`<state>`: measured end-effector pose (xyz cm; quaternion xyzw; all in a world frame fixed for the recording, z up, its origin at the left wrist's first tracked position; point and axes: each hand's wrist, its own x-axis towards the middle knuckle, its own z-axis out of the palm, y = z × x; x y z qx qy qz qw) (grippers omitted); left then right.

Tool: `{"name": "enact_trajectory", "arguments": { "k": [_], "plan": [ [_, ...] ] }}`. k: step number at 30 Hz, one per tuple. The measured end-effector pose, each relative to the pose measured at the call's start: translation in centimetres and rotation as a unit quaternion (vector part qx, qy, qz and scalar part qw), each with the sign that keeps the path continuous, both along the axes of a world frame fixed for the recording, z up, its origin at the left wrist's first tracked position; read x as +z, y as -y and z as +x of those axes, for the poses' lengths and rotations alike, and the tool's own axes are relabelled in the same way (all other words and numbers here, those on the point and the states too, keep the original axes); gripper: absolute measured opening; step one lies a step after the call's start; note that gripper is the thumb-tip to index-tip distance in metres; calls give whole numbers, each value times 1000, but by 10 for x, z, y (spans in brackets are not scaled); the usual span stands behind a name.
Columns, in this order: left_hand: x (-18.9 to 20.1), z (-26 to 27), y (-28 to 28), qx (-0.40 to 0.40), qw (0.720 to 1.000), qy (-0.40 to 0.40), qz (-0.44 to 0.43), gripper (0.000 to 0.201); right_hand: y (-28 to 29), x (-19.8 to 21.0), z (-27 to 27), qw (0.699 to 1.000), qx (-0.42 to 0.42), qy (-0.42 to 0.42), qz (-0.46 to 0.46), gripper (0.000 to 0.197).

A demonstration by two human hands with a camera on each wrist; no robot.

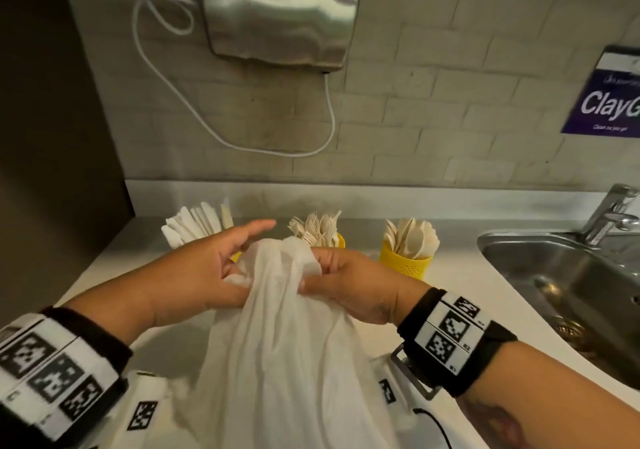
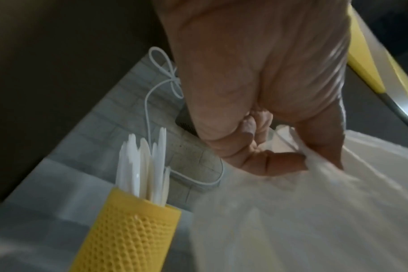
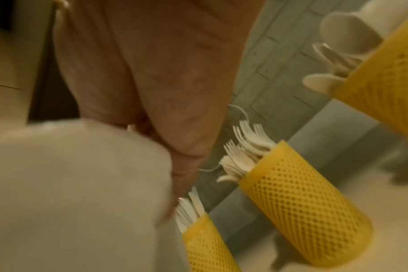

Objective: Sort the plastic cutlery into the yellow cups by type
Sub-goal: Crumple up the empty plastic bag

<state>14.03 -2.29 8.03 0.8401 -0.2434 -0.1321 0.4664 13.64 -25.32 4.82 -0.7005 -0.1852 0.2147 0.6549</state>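
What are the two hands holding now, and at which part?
Both hold the white plastic bag at its bunched top: the right hand grips the gathered edge, and the left hand pinches it with its lower fingers.

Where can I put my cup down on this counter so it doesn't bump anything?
Bare counter lies between the spoon cup and the sink. The middle is crowded: both hands, left and right, hold a white bag before the cups.

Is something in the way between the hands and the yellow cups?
Yes. A white plastic bag, gripped by both hands, hangs in front of the knife cup and fork cup. The spoon cup stands clear, off to the right.
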Motion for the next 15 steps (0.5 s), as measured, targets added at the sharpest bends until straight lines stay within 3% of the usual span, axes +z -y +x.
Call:
{"name": "enact_trajectory", "arguments": {
  "k": [2,4,6,8,10,13,15],
  "plan": [
    [5,1,-5,23,998,49,40,51,4,11,-6,999,-35,22,27,24],
    [11,4,-15,55,993,95,35,37,12,23,-12,997,-60,37,38,21],
    [16,9,-30,90,986,131,42,39,25,31,-18,998,-25,53,-8,33],
    [20,14,-50,118,973,172,94,42,42,39,-23,988,27,77,-131,43],
    [16,21,-70,134,949,222,180,49,60,44,-25,960,36,101,-258,30],
    [3,34,-102,159,923,261,234,60,86,45,-20,908,-10,155,-389,15],
    [0,33,-115,167,913,254,271,49,99,46,-14,870,-73,216,-436,19]
  ]
}}
